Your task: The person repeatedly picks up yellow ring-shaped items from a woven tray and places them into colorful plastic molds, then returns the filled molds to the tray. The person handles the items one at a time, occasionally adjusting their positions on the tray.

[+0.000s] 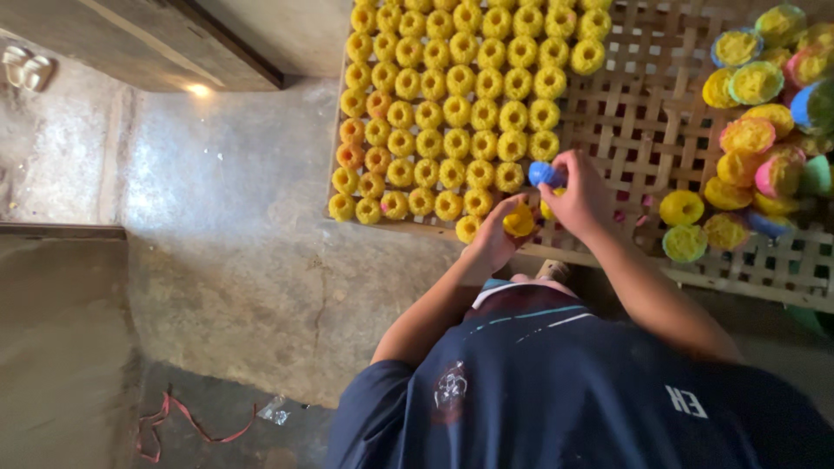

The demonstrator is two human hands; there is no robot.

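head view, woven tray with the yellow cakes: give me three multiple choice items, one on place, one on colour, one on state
1. Where do the rows of round yellow cakes lie?
A. woven bamboo tray
B. concrete floor
C. metal pot

2. What colour is the small plastic cup in the right hand?
A. red
B. blue
C. black

3. What is the left hand doing?
A. hanging free
B. gripping a knife
C. holding a yellow cake

A: the cakes sit on the woven bamboo tray.
B: the small plastic cup is blue.
C: its fingers cradle a yellow cake.
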